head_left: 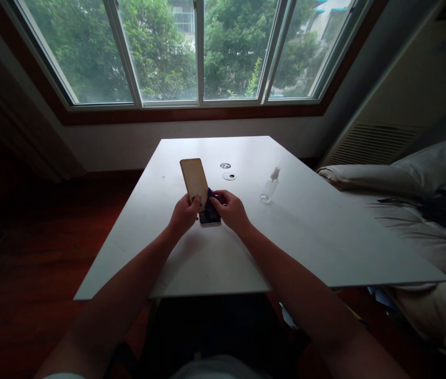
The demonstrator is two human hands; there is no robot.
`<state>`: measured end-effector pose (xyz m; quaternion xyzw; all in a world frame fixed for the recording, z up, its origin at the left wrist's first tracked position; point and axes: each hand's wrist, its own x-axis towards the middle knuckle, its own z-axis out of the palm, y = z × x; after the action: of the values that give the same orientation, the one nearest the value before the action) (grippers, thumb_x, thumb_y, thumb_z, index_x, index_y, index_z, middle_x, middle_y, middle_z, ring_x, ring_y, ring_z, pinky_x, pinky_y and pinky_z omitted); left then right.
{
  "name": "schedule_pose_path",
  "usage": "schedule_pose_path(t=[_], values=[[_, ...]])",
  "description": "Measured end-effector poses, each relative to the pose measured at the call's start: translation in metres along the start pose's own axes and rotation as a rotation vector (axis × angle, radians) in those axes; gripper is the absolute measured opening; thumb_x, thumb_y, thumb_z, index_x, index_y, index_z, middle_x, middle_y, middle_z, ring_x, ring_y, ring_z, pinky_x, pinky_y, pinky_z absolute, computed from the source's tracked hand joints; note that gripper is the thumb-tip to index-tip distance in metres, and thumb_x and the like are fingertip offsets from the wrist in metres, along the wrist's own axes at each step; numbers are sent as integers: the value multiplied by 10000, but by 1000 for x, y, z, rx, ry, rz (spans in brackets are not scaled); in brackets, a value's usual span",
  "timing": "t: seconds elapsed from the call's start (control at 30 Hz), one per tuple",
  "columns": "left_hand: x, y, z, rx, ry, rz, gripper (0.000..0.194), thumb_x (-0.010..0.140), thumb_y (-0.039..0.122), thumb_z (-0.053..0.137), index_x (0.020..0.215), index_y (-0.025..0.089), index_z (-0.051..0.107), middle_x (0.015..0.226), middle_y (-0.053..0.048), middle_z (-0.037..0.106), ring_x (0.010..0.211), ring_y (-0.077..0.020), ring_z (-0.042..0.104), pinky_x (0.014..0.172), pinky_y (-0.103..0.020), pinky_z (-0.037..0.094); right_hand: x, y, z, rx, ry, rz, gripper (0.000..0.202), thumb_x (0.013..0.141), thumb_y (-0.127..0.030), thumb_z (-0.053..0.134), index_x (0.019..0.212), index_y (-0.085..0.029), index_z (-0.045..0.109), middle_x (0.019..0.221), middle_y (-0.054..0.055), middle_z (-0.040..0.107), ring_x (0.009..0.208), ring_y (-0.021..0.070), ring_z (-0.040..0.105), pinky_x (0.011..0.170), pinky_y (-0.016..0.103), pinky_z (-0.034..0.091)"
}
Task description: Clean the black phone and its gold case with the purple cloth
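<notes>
My left hand (pixel 185 212) is closed round the lower end of a yellowish phone case (pixel 194 179), held tilted up above the table. Pinched in the fingers of my right hand (pixel 231 209) is a dark purple cloth (pixel 210 199), which touches the case's right edge. Just below both hands a dark phone (pixel 210 218) lies on the white table (pixel 305 237); its upper part is hidden by the cloth and the case. A clear spray bottle (pixel 270 187) stands to the right of my right hand.
Two small flat round pieces, a dark-patterned one (pixel 225 166) and a pale one (pixel 229 176), lie beyond my hands. A window (pixel 199 52) is behind the table. To the right is a sofa (pixel 396 179) with cushions and cloth on it.
</notes>
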<state>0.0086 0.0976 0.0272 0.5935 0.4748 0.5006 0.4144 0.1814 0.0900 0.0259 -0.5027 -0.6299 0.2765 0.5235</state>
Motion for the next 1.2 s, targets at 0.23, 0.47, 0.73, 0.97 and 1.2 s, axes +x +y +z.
schedule_pose_path(t=[0.23, 0.47, 0.73, 0.97, 1.2], values=[[0, 1, 2, -121, -78, -62, 354, 909, 474, 618, 1044, 147, 614, 860, -69, 700, 632, -194, 701, 456, -252, 527, 1, 3, -1, 33, 30, 18, 328, 878, -450, 636, 1088, -210, 715, 955, 55, 749, 839, 204, 701, 754, 331, 567], [-1, -3, 5, -109, -76, -59, 343, 919, 453, 596, 1066, 144, 594, 850, -62, 693, 597, -182, 685, 451, -253, 526, 2, 3, -3, -140, 101, -60, 291, 866, -467, 660, 960, -200, 728, 874, 58, 695, 757, 185, 632, 732, 329, 538], [3, 5, 0, -206, 60, -72, 298, 905, 393, 571, 1086, 158, 599, 888, -53, 691, 657, -177, 682, 522, -277, 570, -3, -7, -2, -109, -211, -171, 673, 801, -511, 763, 1386, -214, 614, 1111, 108, 691, 895, 230, 660, 806, 368, 558], [3, 13, -3, -344, 47, -186, 239, 873, 324, 595, 1024, 139, 574, 865, -61, 651, 704, -189, 694, 568, -307, 601, 0, 2, 0, -78, -205, -152, 489, 869, -328, 665, 1349, -235, 663, 1121, 82, 728, 971, 251, 676, 899, 400, 546], [5, 13, -9, -465, -49, -303, 274, 880, 280, 571, 1090, 103, 559, 987, -152, 712, 764, -222, 736, 633, -330, 607, 9, 3, -1, 447, -69, 349, 306, 838, -418, 684, 980, -154, 750, 920, 77, 761, 831, 242, 713, 762, 399, 617]])
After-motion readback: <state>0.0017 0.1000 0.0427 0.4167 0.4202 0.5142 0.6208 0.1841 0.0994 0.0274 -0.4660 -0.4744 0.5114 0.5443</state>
